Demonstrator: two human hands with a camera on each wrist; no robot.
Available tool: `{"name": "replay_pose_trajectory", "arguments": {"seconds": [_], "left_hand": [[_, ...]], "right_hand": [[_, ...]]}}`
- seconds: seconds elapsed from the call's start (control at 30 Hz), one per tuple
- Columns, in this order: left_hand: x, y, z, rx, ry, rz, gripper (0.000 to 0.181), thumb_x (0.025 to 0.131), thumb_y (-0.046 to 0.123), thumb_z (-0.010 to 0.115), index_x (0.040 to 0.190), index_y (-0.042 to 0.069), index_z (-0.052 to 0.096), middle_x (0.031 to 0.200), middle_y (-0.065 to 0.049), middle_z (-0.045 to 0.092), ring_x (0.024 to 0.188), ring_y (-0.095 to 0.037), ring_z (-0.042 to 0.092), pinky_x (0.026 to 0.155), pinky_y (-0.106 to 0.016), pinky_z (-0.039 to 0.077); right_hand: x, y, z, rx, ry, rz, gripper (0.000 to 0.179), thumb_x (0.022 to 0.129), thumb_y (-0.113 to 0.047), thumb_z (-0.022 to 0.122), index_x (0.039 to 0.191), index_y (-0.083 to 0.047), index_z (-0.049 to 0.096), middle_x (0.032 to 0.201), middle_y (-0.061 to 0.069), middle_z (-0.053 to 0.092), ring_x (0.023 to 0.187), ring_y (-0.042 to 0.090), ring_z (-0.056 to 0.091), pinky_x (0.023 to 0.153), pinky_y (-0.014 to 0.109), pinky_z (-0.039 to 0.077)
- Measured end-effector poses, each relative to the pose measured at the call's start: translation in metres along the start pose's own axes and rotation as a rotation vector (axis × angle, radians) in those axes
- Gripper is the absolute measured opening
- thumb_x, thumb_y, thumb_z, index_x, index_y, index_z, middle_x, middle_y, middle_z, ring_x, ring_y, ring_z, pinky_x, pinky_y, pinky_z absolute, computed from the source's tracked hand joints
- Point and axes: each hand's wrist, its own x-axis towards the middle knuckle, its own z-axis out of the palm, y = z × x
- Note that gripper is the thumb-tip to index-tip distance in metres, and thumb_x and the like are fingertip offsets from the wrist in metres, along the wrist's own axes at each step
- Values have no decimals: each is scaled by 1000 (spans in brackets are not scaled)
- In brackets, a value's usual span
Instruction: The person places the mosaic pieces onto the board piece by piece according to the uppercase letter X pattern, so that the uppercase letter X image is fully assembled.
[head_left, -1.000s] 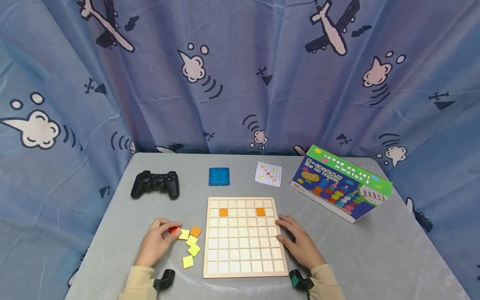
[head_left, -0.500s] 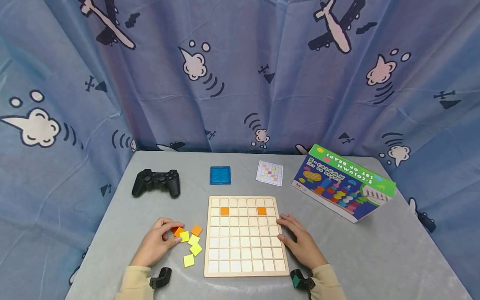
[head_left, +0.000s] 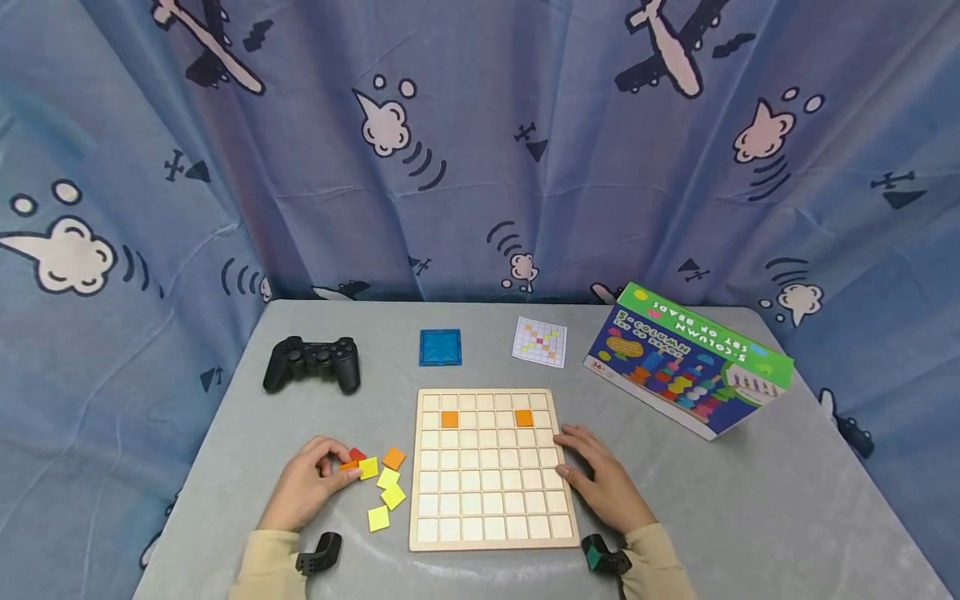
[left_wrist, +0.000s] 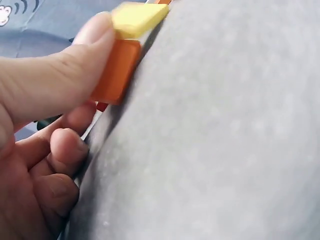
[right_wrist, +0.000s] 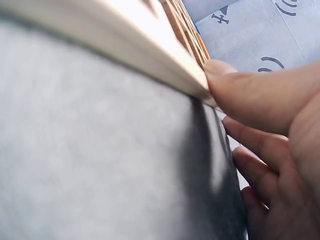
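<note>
My left hand pinches an orange square tile at the left of the loose tiles; the thumb lies on its face and the index fingertip is hidden behind it. The tile stands tilted close over the table. A red tile shows just past it, and a yellow tile sits right at the thumb tip. My right hand rests at the right edge of the wooden grid board, thumb touching the rim, fingers loosely extended. Two orange tiles lie in the board's second row.
Several yellow tiles and one orange tile lie between left hand and board. Behind stand a black game controller, a blue tray, a pattern card and a bead-set box at the right.
My left fingers have shifted a little left and down, tilting the orange tile up on edge and baring more of the red one. The right hand stays at the board's edge.
</note>
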Motion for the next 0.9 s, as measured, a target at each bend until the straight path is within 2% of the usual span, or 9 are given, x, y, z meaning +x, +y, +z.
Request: {"name": "replay_pose_trajectory", "arguments": {"seconds": [0.07,0.17,0.27,0.33,0.43,0.6,0.73,0.83,0.9], "left_hand": [[0,0,-2,-48,2,-42,23,78,22,80,87,14,61,79,1,50,64,-8,43,59,-23,36],[1,2,-7,-149,11,-143,23,85,21,74,93,8,57,74,-1,47,61,-9,42,56,-23,37],[1,6,-12,-267,24,-244,22,91,16,66,104,2,55,78,-3,49,60,-9,44,54,-23,41],[2,12,-14,-332,17,-279,22,94,11,60,113,1,55,85,-6,51,61,-11,48,55,-25,46],[5,26,-14,-434,-29,-270,27,96,4,55,123,-2,55,91,-10,51,67,-14,55,61,-27,52],[10,54,-7,-609,-153,-162,28,96,-2,51,124,-8,50,95,-13,49,78,-17,63,72,-28,56],[13,81,7,-665,-247,-107,29,97,2,51,125,-7,49,98,-14,50,80,-20,66,78,-37,55],[16,96,25,-671,-299,-103,29,97,1,51,125,-6,50,100,-14,50,80,-22,65,80,-39,55],[19,102,39,-683,-335,-93,29,96,-3,50,125,-7,50,100,-15,48,82,-24,66,81,-38,55]], "right_hand": [[0,0,0,-7,6,-7,43,92,-26,64,133,-18,55,148,9,42,141,39,26,107,60,26],[1,-1,0,-19,7,-23,43,92,-27,64,133,-18,55,148,10,41,141,40,25,107,61,26],[1,-1,0,-21,-1,-40,43,93,-27,63,134,-18,54,148,10,40,141,40,25,107,61,25],[1,-2,0,-31,-8,-58,43,94,-26,62,135,-18,53,149,10,40,141,40,25,106,62,25],[1,-4,-2,-67,-16,-83,44,94,-24,61,136,-16,52,148,11,40,139,40,28,104,63,28],[6,-11,-12,-212,-78,-103,55,93,-25,63,143,-14,44,144,12,44,133,39,39,101,60,35],[22,-22,-23,-316,-170,-92,69,87,-28,71,146,-14,39,141,14,46,127,38,45,96,56,42],[35,-27,-29,-308,-233,-67,80,80,-26,78,146,-10,37,148,17,37,133,42,37,99,56,39],[42,-24,-31,-277,-272,-54,88,77,-26,81,148,-7,33,153,19,27,138,44,27,103,57,35]]}}
